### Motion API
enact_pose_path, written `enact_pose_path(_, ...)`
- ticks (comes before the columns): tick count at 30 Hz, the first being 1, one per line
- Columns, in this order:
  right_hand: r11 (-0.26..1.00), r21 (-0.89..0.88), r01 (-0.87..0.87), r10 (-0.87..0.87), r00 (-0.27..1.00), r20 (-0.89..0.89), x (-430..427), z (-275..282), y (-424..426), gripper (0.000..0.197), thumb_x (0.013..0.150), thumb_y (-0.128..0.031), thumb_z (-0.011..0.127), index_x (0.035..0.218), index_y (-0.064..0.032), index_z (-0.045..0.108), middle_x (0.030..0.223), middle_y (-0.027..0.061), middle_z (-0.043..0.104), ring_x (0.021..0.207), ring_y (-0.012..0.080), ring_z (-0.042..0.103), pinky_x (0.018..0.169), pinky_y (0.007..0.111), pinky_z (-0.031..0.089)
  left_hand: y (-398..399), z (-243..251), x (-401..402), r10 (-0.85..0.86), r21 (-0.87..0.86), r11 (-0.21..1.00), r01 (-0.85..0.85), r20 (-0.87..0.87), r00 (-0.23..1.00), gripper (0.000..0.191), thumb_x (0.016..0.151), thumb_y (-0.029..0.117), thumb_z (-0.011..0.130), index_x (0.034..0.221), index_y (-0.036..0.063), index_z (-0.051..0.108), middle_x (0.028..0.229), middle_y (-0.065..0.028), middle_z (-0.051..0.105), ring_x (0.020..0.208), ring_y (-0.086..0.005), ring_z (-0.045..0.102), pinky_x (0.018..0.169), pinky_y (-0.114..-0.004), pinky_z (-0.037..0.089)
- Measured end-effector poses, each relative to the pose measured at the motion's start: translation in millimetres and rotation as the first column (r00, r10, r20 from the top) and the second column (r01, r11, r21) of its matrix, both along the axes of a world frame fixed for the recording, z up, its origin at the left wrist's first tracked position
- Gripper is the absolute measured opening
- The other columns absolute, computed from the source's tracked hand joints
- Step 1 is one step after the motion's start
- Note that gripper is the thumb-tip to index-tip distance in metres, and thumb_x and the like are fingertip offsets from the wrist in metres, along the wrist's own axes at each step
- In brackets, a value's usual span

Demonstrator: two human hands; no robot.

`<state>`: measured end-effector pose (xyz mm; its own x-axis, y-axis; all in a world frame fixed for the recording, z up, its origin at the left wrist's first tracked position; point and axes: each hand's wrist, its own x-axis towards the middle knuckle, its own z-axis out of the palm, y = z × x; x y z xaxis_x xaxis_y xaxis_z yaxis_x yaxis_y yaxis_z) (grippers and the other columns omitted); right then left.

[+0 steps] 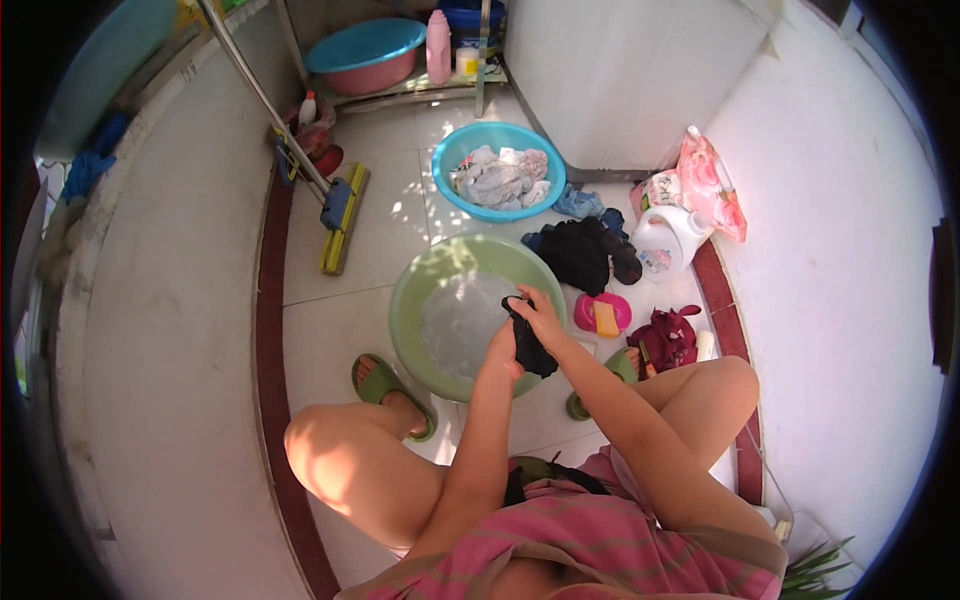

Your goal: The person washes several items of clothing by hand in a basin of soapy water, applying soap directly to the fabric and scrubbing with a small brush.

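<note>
A black cloth item (534, 351) is held between both hands above the right part of a green plastic basin (405, 300) with cloudy water (461, 330) in it. My left hand (507, 349) grips its left side, with the fingers partly hidden. From the right, my right hand (541, 315) closes on its upper part, thumb on top. Right of the basin, an orange soap bar (606, 319) rests on a pink soap dish (583, 309). A heap of dark clothes (574, 251) lies on the floor beyond the basin's right rim.
Farther off, a blue basin (441, 169) holds pale laundry (499, 180). A white detergent jug (667, 240) and maroon cloth (664, 341) lie by the right wall. At left stands a sponge mop (343, 217). A shelf (420, 94) bears stacked basins (367, 56) and a pink bottle (438, 49).
</note>
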<state>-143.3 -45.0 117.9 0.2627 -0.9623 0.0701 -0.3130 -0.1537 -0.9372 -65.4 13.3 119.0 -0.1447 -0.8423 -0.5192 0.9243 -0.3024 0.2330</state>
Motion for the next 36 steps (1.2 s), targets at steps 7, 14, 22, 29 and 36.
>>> enact_pose_path(7,0.914,0.401,-0.065,0.179,0.951,-0.254,-5,-13,-18,0.035,0.073,-0.030,0.064,0.098,-0.0049,0.062,0.099,0.0163,0.061,0.084,0.0289,0.060,0.074,0.034,0.046,0,-24,-27,0.319,0.193,0.925,-0.326,0.070,0.945,0.036,0.092,0.039,0.044,0.111,0.0094,0.051,0.108,-0.0064,0.057,0.100,-0.0219,0.057,0.081,-0.035,0.049)
enact_pose_path(14,0.985,-0.165,0.058,-0.108,0.945,-0.310,20,11,38,0.018,0.068,-0.016,0.066,0.076,-0.0062,0.053,0.082,0.0114,0.057,0.071,0.0314,0.057,0.064,0.039,0.046,19,-21,-5,0.222,-0.032,0.971,-0.238,-0.251,0.942,0.038,0.093,0.046,0.039,0.107,0.0138,0.054,0.106,-0.0051,0.057,0.102,-0.0244,0.053,0.089,-0.042,0.041)
enact_pose_path(22,0.986,-0.149,0.080,-0.143,0.866,-0.479,-2,-2,16,0.022,0.078,-0.025,0.065,0.080,-0.0052,0.056,0.075,0.0148,0.062,0.066,0.0384,0.060,0.058,0.047,0.047,7,-58,-33,0.128,0.204,0.974,-0.098,-0.138,0.982,0.032,0.094,0.036,0.036,0.101,0.0140,0.057,0.094,-0.0029,0.064,0.081,-0.0186,0.064,0.068,-0.035,0.054)
enact_pose_path(29,0.961,-0.206,-0.184,0.083,0.903,-0.421,29,45,95,0.022,0.074,-0.030,0.066,0.086,-0.0138,0.059,0.097,0.0161,0.055,0.080,0.0391,0.059,0.067,0.045,0.049,21,-45,-3,0.215,-0.136,0.960,-0.246,-0.214,0.953,0.029,0.095,0.033,0.038,0.106,0.0117,0.055,0.096,-0.0037,0.062,0.084,-0.0172,0.061,0.071,-0.035,0.052)
enact_pose_path(36,0.927,-0.365,-0.083,-0.148,0.814,-0.561,13,23,10,0.025,0.078,-0.028,0.065,0.089,-0.0068,0.057,0.094,0.0141,0.054,0.078,0.0362,0.058,0.062,0.044,0.047,22,-91,-9,-0.086,-0.346,0.935,-0.074,-0.427,0.900,0.028,0.095,0.036,0.037,0.089,0.0146,0.054,0.069,0.0010,0.058,0.057,-0.0100,0.052,0.058,-0.018,0.044)
